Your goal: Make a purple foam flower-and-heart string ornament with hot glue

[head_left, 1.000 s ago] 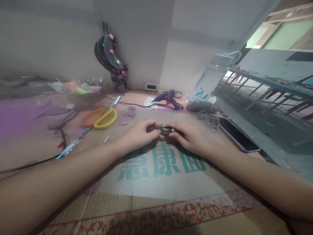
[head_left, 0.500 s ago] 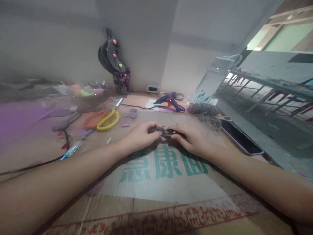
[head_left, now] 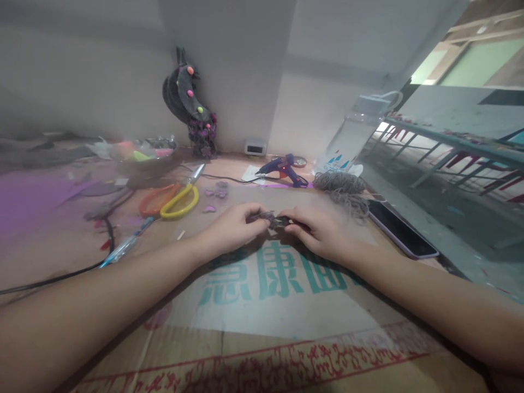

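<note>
Above the green lettering on the cardboard, my left hand (head_left: 242, 226) pinches a small tuft of grey-purple yarn (head_left: 269, 216) between thumb and fingers. Facing it, my right hand (head_left: 313, 229) is closed round what look like small dark snips (head_left: 283, 221). Their pale metal tip touches or nearly touches the tuft; fingers hide much of both. Several small purple pieces (head_left: 209, 209) lie left of my left hand. A loose skein of grey yarn (head_left: 339, 188) rests beyond my right hand.
Scissors (head_left: 180, 202) with orange and yellow handles lie to the left, near a pen (head_left: 123, 248) and a black cable. A blue glue gun (head_left: 282, 168) stands behind the hands. Rightward are a water bottle (head_left: 352, 131) and a phone (head_left: 403, 229). A decorated dark crescent (head_left: 184, 95) leans on the wall.
The snips' metal tip shows a little more clearly beside the yarn tuft. Both hands stay in almost the same place; the whole view has shifted slightly.
</note>
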Motion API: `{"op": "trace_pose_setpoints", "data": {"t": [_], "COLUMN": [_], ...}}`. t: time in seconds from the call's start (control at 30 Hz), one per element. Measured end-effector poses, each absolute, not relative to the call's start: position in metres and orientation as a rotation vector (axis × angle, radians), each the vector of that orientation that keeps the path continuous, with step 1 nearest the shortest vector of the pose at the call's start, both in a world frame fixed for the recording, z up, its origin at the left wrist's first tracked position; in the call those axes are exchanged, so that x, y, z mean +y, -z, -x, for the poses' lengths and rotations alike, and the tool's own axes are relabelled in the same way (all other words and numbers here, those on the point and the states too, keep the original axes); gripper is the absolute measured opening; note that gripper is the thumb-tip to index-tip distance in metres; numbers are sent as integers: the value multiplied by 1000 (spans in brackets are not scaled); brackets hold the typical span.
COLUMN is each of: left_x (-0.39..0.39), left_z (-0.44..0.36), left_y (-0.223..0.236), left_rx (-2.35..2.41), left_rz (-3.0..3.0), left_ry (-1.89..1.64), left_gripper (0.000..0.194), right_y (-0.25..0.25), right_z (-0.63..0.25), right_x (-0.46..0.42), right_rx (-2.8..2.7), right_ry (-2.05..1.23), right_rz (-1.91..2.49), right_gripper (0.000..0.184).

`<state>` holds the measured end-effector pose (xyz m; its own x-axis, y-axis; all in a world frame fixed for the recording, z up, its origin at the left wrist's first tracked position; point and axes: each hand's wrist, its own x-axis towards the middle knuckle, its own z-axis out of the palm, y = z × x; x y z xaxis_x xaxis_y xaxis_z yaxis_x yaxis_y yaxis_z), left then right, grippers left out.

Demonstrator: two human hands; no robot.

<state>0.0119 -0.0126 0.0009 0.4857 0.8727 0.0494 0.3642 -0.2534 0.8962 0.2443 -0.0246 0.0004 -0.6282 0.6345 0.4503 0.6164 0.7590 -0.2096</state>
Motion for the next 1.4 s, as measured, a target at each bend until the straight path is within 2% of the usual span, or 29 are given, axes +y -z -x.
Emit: {"op": "trace_pose_setpoints", "data": {"t": [1.03,1.4], "left_x": [-12,-22], "left_z": [-12,-13], "left_y": [-1,-5], "left_rx": [999,1016], "left_rz": [-1733,-2203], "left_ry": [-671,-658], "left_gripper": [17,23], "right_y": [-5,-2], "right_z": [-244,-243], "right_x": [-27,-23], "right_rx": [-2363,-2270], "right_ry": [-64,-69], "right_rz": [984,1088], "right_gripper": [28,29]}}
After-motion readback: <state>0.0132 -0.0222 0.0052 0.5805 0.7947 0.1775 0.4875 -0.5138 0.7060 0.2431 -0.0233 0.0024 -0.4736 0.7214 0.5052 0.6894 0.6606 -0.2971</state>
